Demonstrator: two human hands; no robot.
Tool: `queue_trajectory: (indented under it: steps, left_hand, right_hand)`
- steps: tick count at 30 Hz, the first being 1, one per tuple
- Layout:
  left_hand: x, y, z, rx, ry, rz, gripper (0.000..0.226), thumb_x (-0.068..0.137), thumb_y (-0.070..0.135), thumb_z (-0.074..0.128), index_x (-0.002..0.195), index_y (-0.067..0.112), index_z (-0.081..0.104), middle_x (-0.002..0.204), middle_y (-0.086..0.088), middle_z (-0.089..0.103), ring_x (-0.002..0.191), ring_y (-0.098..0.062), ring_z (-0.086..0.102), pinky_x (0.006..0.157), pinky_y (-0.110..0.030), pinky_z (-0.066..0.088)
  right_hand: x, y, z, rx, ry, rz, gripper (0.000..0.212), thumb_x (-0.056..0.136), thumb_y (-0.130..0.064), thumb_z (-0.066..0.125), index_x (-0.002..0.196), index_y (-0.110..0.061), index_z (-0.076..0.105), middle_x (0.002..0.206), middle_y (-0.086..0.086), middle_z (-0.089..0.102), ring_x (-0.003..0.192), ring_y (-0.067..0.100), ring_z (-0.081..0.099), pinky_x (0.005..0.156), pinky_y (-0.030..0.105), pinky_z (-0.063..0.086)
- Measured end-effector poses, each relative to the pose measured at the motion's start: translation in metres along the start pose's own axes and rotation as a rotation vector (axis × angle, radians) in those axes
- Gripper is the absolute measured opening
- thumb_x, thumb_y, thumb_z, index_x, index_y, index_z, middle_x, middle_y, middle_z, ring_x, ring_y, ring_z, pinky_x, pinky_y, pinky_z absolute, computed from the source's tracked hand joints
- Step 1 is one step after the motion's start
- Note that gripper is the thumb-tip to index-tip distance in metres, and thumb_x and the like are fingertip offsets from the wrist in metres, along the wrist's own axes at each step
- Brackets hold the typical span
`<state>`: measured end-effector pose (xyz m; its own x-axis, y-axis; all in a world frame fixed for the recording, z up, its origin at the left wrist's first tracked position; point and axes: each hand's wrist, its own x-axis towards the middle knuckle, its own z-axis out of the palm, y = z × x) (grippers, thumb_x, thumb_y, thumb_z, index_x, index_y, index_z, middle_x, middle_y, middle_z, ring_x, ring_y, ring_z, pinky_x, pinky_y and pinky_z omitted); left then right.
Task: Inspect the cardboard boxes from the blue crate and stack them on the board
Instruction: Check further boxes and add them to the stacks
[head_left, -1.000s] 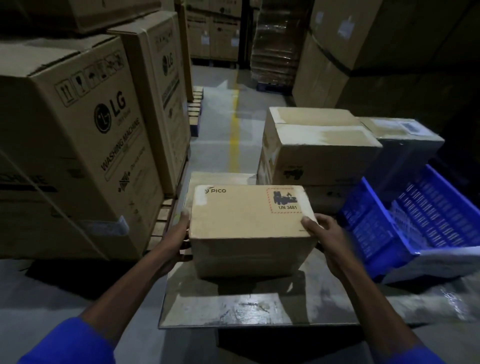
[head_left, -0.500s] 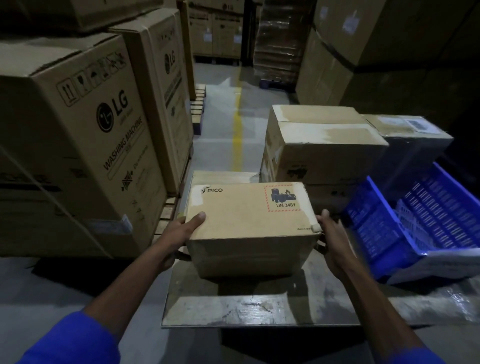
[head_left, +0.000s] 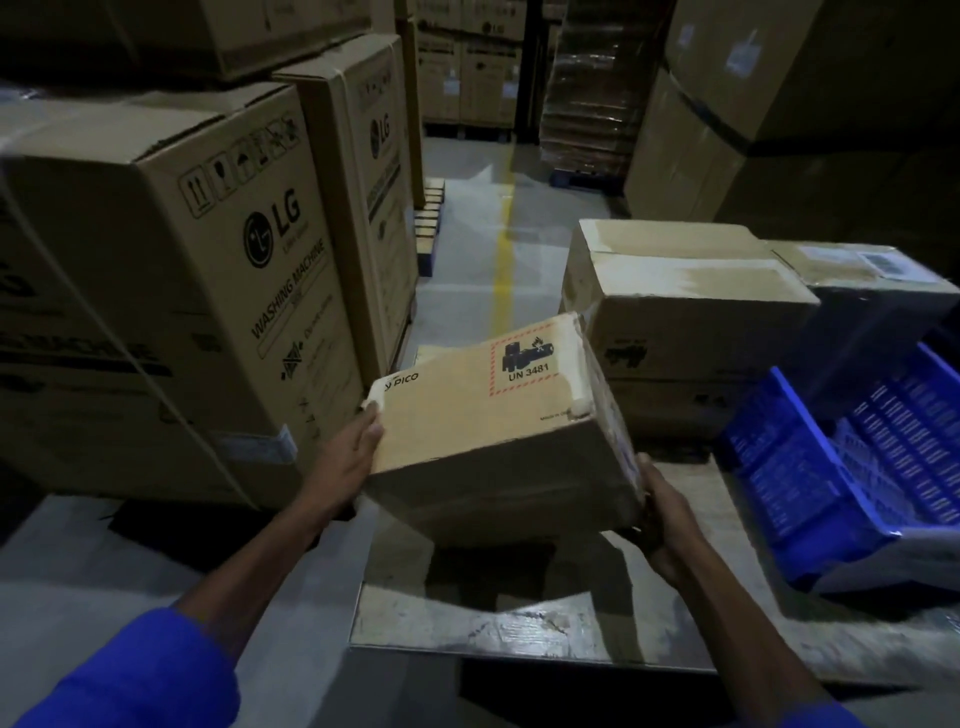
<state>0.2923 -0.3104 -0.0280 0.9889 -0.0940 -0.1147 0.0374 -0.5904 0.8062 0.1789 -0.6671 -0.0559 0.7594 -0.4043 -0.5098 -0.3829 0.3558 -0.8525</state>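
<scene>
A brown cardboard box (head_left: 483, 415) marked PICO and UN 3481 hangs tilted above the board (head_left: 467, 629), its right end raised and turned. My left hand (head_left: 348, 457) holds its near left corner. My right hand (head_left: 660, 525) grips its lower right edge from underneath. Behind it lies another flat box (head_left: 431, 354), mostly hidden. The blue crate (head_left: 831, 467) stands tipped at the right of the board.
Large LG washing machine cartons (head_left: 171, 291) on a pallet wall off the left. A stack of taped boxes (head_left: 685, 312) sits behind the board, more big cartons (head_left: 779, 104) at the back right. A grey floor aisle with a yellow line (head_left: 504, 270) runs ahead.
The box has been lifted off the board and rotated, its right end tipping up. My right hand slid down under its lower right edge; my left hand stays at the left corner.
</scene>
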Motion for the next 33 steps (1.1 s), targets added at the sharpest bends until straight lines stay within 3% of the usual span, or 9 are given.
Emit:
queue_trajectory:
  steps: [3, 6, 9, 10, 13, 17, 20, 24, 33]
  left_hand:
    - [-0.003, 0.002, 0.013, 0.041, -0.082, -0.050, 0.062, 0.105, 0.055, 0.031, 0.139, 0.012, 0.059, 0.126, -0.019, 0.063, 0.105, -0.026, 0.059, 0.081, -0.036, 0.047]
    - [-0.008, 0.014, 0.032, -0.073, -0.200, -0.141, 0.062, 0.098, 0.068, 0.028, 0.112, 0.021, 0.066, 0.105, -0.009, 0.067, 0.091, -0.022, 0.062, 0.075, -0.033, 0.051]
    - [-0.008, 0.030, 0.042, -0.303, -0.206, -0.264, 0.039, 0.108, 0.049, 0.039, 0.097, 0.025, 0.067, 0.121, -0.011, 0.069, 0.104, -0.025, 0.062, 0.097, -0.047, 0.054]
    - [-0.008, 0.037, 0.041, -0.387, -0.211, -0.287, 0.035, 0.109, 0.044, 0.039, 0.100, 0.025, 0.068, 0.128, -0.013, 0.067, 0.111, -0.027, 0.061, 0.105, -0.053, 0.051]
    - [-0.010, 0.063, 0.028, -0.494, -0.249, -0.281, 0.057, 0.096, 0.073, 0.026, 0.118, 0.036, 0.063, 0.118, 0.002, 0.063, 0.117, -0.024, 0.055, 0.109, -0.054, 0.045]
    - [-0.001, 0.085, 0.015, -0.438, -0.271, -0.250, 0.047, 0.094, 0.065, 0.054, 0.123, 0.029, 0.062, 0.114, 0.003, 0.067, 0.108, -0.024, 0.062, 0.099, -0.059, 0.052]
    - [-0.002, 0.098, 0.021, -0.373, -0.269, -0.265, 0.048, 0.094, 0.051, 0.067, 0.133, 0.025, 0.059, 0.116, 0.001, 0.069, 0.106, -0.025, 0.064, 0.096, -0.058, 0.053]
    - [0.000, 0.102, 0.027, -0.352, -0.259, -0.283, 0.053, 0.087, 0.049, 0.076, 0.132, 0.025, 0.062, 0.114, 0.001, 0.071, 0.103, -0.026, 0.065, 0.095, -0.058, 0.053]
    - [0.008, 0.099, 0.030, -0.298, -0.243, -0.241, 0.047, 0.086, 0.042, 0.080, 0.126, 0.026, 0.064, 0.110, 0.003, 0.071, 0.103, -0.023, 0.066, 0.083, -0.049, 0.057]
  right_hand:
    - [-0.002, -0.021, -0.007, 0.083, 0.007, -0.076, 0.046, 0.102, -0.053, 0.052, 0.123, -0.017, 0.071, 0.115, 0.014, 0.075, 0.104, 0.031, 0.072, 0.093, 0.051, 0.057]
    - [-0.004, -0.049, -0.013, 0.050, -0.036, -0.142, 0.056, 0.101, -0.059, 0.046, 0.120, -0.013, 0.072, 0.105, 0.010, 0.078, 0.085, 0.020, 0.074, 0.076, 0.038, 0.055]
    - [-0.007, -0.068, -0.009, -0.055, -0.072, -0.221, 0.065, 0.093, -0.065, 0.052, 0.128, -0.013, 0.069, 0.112, 0.013, 0.073, 0.089, 0.022, 0.071, 0.068, 0.033, 0.055]
    - [-0.008, -0.071, -0.004, -0.080, -0.092, -0.237, 0.066, 0.090, -0.065, 0.054, 0.129, -0.014, 0.068, 0.114, 0.013, 0.073, 0.094, 0.025, 0.071, 0.073, 0.037, 0.057]
    - [-0.014, -0.076, 0.009, -0.190, -0.161, -0.257, 0.064, 0.087, -0.067, 0.059, 0.131, -0.021, 0.067, 0.124, 0.009, 0.074, 0.116, 0.031, 0.069, 0.098, 0.054, 0.053]
    - [-0.015, -0.084, 0.031, -0.279, -0.172, -0.228, 0.075, 0.082, -0.053, 0.074, 0.142, -0.018, 0.046, 0.126, 0.005, 0.068, 0.110, 0.025, 0.071, 0.080, 0.040, 0.059]
    - [-0.012, -0.085, 0.044, -0.349, -0.138, -0.237, 0.077, 0.086, -0.031, 0.082, 0.144, -0.020, 0.032, 0.120, 0.001, 0.063, 0.106, 0.019, 0.069, 0.081, 0.033, 0.058]
    - [-0.006, -0.083, 0.046, -0.383, -0.083, -0.250, 0.088, 0.081, -0.031, 0.087, 0.148, -0.017, 0.032, 0.125, 0.003, 0.063, 0.111, 0.023, 0.068, 0.095, 0.042, 0.058]
    - [-0.013, -0.085, 0.048, -0.411, -0.061, -0.266, 0.072, 0.086, -0.026, 0.084, 0.133, -0.022, 0.031, 0.112, -0.008, 0.059, 0.101, 0.012, 0.065, 0.077, 0.029, 0.055]
